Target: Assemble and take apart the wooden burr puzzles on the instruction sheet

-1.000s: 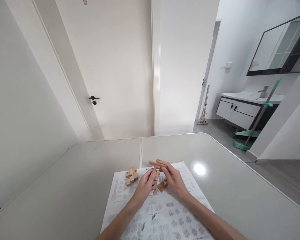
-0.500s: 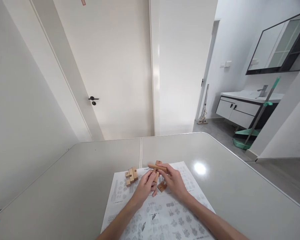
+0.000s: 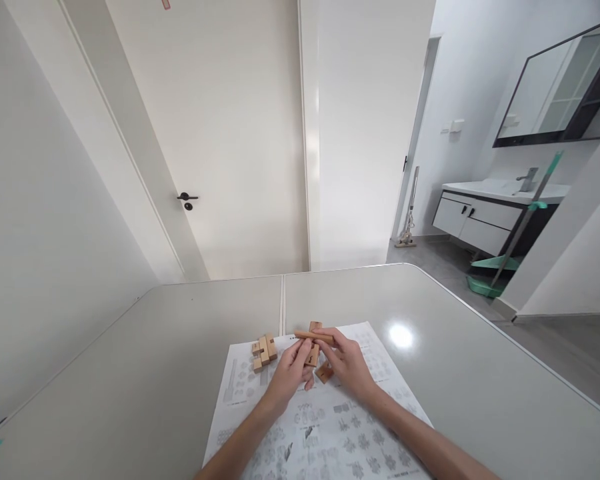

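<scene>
My left hand (image 3: pixel 291 371) is closed on a wooden puzzle piece (image 3: pixel 311 358) that has a dark mark on its face. My right hand (image 3: pixel 349 360) pinches a long, thin wooden puzzle strip (image 3: pixel 307 335), which lies crosswise over the top of the left hand's piece; the two seem to touch. Just behind the strip shows another wooden part (image 3: pixel 317 325); whether it is joined to the held ones I cannot tell. A notched flat wooden piece (image 3: pixel 324 372) rests on the paper between my hands. Left of them sits a cluster of notched wooden blocks (image 3: pixel 265 351).
Beneath my hands lies a printed sheet (image 3: pixel 310 460) with many small diagrams, on a grey table (image 3: pixel 130 373) with a seam. Beyond the table are a white door (image 3: pixel 230 133), a mop (image 3: pixel 411 213), a sink cabinet (image 3: pixel 475 217) and a green dustpan (image 3: pixel 485 287).
The left hand's piece has turned so its marked face shows. The strip in my right hand has levelled slightly. Both hands stay in nearly the same place.
</scene>
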{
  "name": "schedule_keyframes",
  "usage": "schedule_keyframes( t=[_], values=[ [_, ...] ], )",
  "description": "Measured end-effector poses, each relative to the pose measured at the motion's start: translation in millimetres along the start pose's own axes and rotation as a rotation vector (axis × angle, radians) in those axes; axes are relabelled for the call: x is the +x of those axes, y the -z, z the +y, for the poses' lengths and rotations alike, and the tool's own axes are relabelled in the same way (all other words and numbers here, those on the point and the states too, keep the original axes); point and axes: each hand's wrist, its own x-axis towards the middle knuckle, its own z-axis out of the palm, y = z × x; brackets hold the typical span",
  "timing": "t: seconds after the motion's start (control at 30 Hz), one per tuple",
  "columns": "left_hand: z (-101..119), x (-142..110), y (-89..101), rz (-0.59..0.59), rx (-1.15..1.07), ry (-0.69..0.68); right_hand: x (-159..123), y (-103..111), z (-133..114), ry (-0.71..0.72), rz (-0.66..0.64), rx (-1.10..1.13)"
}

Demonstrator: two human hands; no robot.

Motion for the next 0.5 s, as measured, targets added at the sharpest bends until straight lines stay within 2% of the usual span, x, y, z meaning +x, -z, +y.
schedule_keyframes(
  t=[0.5],
  values=[
    [4.0,-1.5,-1.1,0.012,0.052,-0.048,2.5,2.3,0.5,0.016,-0.038,0.023]
  ],
)
